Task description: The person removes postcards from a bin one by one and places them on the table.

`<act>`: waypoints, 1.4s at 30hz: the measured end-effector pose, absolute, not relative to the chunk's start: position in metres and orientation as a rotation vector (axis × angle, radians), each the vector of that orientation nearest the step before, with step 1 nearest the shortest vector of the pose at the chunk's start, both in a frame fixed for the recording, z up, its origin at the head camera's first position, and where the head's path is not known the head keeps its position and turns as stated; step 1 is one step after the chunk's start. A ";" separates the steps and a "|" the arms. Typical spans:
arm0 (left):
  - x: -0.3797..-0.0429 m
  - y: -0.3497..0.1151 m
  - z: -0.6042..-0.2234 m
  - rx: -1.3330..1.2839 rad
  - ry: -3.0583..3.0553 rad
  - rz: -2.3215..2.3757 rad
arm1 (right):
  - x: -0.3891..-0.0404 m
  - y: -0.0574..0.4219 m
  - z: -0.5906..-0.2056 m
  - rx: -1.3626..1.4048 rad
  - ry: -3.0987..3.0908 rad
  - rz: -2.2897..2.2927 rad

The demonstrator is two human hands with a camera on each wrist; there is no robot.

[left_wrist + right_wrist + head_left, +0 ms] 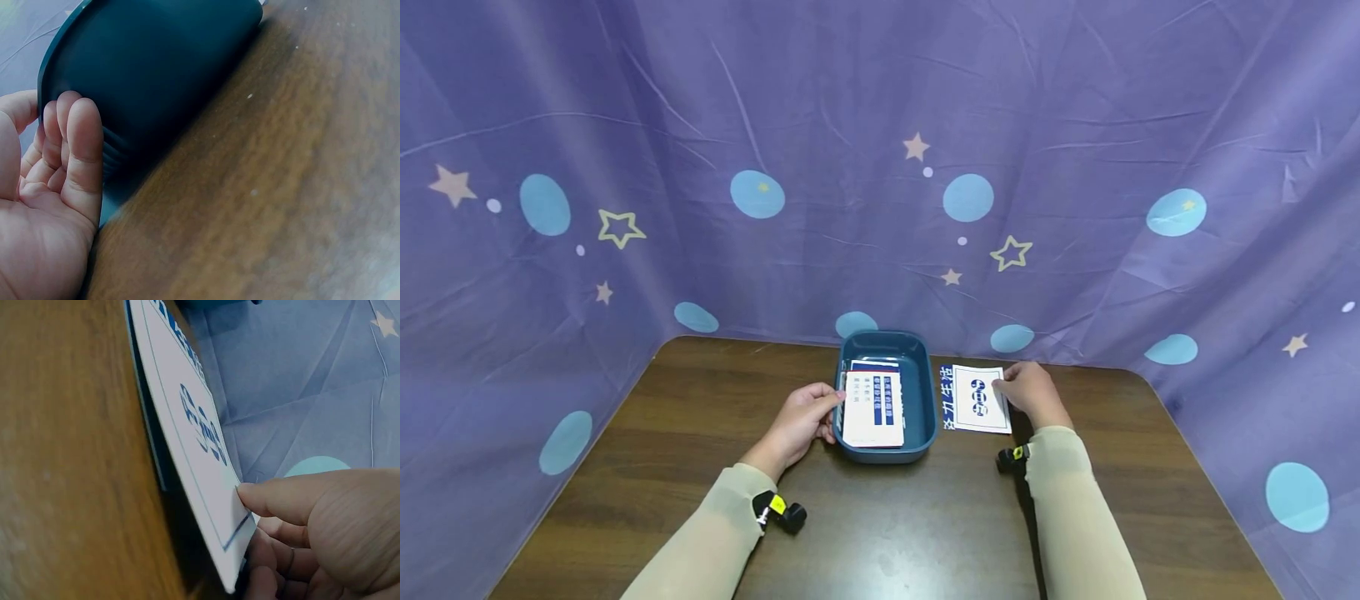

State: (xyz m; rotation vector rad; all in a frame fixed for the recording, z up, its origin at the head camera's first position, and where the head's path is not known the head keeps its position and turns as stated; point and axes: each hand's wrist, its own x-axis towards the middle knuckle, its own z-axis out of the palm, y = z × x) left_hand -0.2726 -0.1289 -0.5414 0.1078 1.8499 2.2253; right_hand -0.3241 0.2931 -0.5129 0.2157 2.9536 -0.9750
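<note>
A dark teal plastic bin (919,400) stands on the table with printed cards (872,417) lying in its left half. The left hand (801,421) grips the bin's left wall, thumb over the rim and fingers against the outside, as the left wrist view also shows. To the right of the bin, the right hand (1036,392) pinches the right edge of a white card (992,412) with a thin border and blue lettering. In the right wrist view, the edge of this card (187,444) is tilted up off the table. A blue-and-white patterned card (947,400) shows at its left.
The brown wooden table (895,525) ends at a purple curtain (850,125) with stars and blue dots, which hangs behind and at both sides. Small cameras (790,518) are strapped to both wrists. The bin's back wall is close to the curtain.
</note>
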 end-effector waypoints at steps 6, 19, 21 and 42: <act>-0.271 -0.128 -0.540 0.113 1.839 2.239 | -0.322 0.288 -0.512 0.219 2.999 -0.911; -0.272 -0.128 -0.541 0.125 1.830 2.244 | -0.322 0.290 -0.511 0.242 3.005 -0.920; -0.272 -0.128 -0.541 0.124 1.833 2.241 | -0.322 0.290 -0.509 0.244 3.013 -0.954; -0.272 -0.129 -0.540 0.125 1.844 2.236 | -0.296 0.205 -0.433 -0.298 2.819 -1.366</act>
